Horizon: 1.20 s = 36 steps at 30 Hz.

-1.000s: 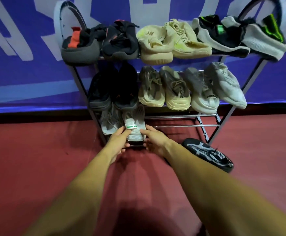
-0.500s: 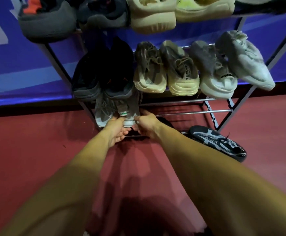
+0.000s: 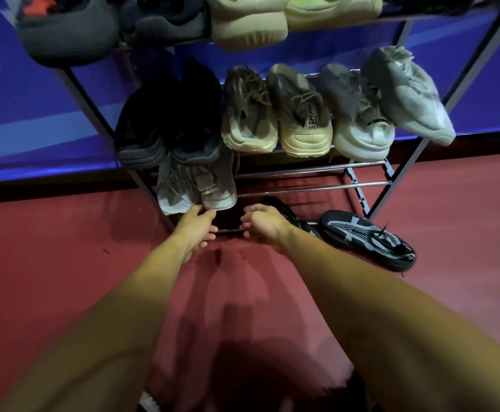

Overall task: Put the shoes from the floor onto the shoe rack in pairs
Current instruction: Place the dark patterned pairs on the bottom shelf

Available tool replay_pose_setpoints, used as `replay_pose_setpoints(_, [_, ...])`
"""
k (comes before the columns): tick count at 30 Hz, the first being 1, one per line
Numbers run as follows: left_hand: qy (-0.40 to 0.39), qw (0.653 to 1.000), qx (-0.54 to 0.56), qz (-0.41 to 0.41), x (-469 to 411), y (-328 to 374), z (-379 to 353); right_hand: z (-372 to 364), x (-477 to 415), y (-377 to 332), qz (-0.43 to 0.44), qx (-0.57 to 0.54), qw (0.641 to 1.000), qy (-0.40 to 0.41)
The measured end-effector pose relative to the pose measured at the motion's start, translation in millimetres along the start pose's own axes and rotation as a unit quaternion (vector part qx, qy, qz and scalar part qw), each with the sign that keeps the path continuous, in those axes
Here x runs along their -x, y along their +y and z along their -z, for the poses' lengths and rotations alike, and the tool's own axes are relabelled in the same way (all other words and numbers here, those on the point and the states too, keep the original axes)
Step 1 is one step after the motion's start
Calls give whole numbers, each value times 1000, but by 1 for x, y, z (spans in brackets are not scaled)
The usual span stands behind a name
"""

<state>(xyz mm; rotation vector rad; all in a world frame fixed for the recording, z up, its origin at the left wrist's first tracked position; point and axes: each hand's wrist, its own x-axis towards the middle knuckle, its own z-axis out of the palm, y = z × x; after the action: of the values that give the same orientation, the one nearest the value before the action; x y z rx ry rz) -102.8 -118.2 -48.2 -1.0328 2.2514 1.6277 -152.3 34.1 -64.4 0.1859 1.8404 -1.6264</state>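
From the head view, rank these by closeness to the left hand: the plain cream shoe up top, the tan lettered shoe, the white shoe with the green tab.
1. White shoe with green tab, lowest level, right by the left hand.
2. Tan lettered shoe, middle level.
3. Cream shoe, top level.

We are in an indoor space that looks more like a sports hall or event venue than a home. A big blue banner (image 3: 34, 114) with oversized pale lettering covers the wall and ends at a dark strip (image 3: 49, 188) along its foot. The floor (image 3: 49, 278) is a smooth, dark red surface. A plain metal shoe rack (image 3: 317, 168) stands against the banner, its tiers crowded with sneakers (image 3: 299, 114). One black mesh shoe (image 3: 364, 236) lies on the floor beside it.
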Motion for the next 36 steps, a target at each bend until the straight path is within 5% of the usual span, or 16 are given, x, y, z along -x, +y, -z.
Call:
replay_pose_setpoints(7, [-72,995,-68,21,23,-16,-39,32,24,28,-18,48,998,39])
replay_pose_setpoints(18, [-149,975,-167,4,-11,-32,-120,98,-8,78,-44,347,933,81])
replay_pose_setpoints(33, [-173,976,-111,72,-53,-47,-203,122,-52,120,-136,101,977,126])
replay_pose_setpoints(36, [-144,981,-112,65,-51,-50,-205,125,-59,121,-141,121,971,153])
